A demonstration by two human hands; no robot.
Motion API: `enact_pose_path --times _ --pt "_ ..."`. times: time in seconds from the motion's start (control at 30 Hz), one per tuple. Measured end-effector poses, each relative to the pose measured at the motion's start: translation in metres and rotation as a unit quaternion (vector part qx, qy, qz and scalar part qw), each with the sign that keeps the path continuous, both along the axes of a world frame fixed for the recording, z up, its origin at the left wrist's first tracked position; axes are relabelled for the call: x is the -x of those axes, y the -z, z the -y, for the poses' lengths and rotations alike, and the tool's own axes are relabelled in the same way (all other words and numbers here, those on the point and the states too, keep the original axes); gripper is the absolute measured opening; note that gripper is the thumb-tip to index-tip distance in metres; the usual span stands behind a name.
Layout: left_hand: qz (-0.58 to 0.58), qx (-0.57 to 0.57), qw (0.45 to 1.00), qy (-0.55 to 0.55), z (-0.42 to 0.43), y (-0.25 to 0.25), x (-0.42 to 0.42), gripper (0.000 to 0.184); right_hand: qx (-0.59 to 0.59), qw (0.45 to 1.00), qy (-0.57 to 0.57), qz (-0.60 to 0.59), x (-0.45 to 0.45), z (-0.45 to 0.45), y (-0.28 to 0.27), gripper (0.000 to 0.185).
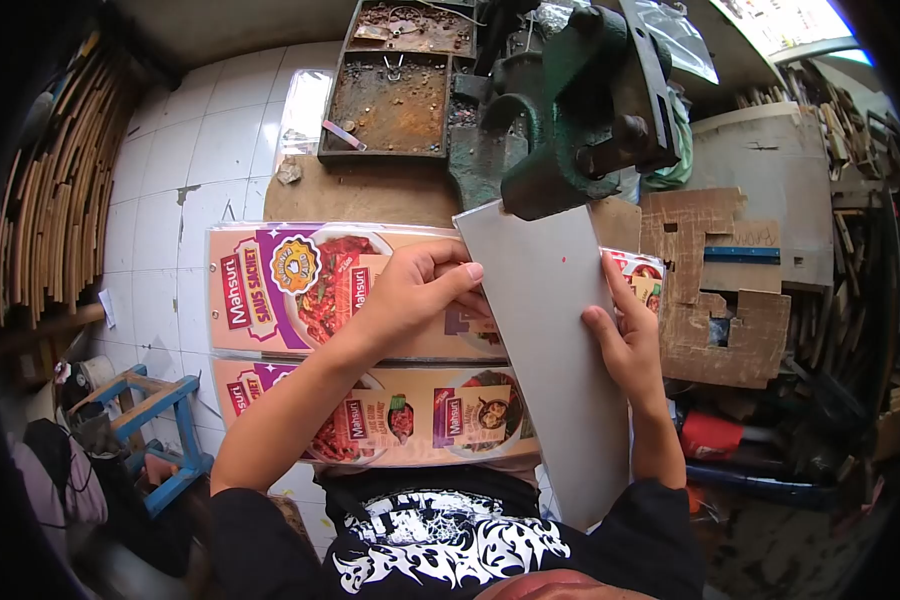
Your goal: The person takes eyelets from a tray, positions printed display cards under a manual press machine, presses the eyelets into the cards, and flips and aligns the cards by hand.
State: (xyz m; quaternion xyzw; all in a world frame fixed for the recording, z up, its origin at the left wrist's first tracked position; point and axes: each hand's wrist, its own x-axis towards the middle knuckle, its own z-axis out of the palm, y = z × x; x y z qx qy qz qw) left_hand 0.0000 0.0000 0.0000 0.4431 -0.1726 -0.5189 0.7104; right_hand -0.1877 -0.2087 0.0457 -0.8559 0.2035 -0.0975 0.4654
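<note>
A long grey board (pixel 562 370) slants between my hands, its far end at the head of a green cast-iron press (pixel 560 130). My left hand (pixel 432 292) is closed on the board's left edge, thumb and fingers pinched near the far end. On the opposite edge my right hand (pixel 630 335) grips the board, thumb lying on its face. Beneath my left wrist lies an upper printed Mahsuri sign (pixel 315 300) in clear plastic. A lower printed sign (pixel 400 415) lies nearer my body. The board covers the signs' right parts.
A rusty metal tray (pixel 385 105) with small parts sits left of the press on a wooden worktop (pixel 370 195). Cut cardboard (pixel 710 340) is at the right. A blue stool frame (pixel 170 440) stands lower left, and stacked board strips (pixel 65 190) lean at far left.
</note>
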Motion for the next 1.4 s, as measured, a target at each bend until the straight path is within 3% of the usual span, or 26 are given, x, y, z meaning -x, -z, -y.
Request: enact_pose_path --times 0.2,0.67,1.4 --pt "-0.016 -0.003 1.000 0.012 -0.001 -0.005 -0.003 0.029 0.014 0.999 0.008 -0.047 -0.003 0.000 -0.002 0.061" --pt "-0.012 -0.004 1.000 0.002 0.000 0.000 -0.002 0.029 -0.062 0.998 0.010 -0.019 -0.007 -0.005 -0.002 0.059" --pt "-0.024 0.007 1.000 -0.006 0.002 -0.001 -0.002 0.030 -0.043 0.999 -0.004 -0.018 -0.008 0.000 0.004 0.058"
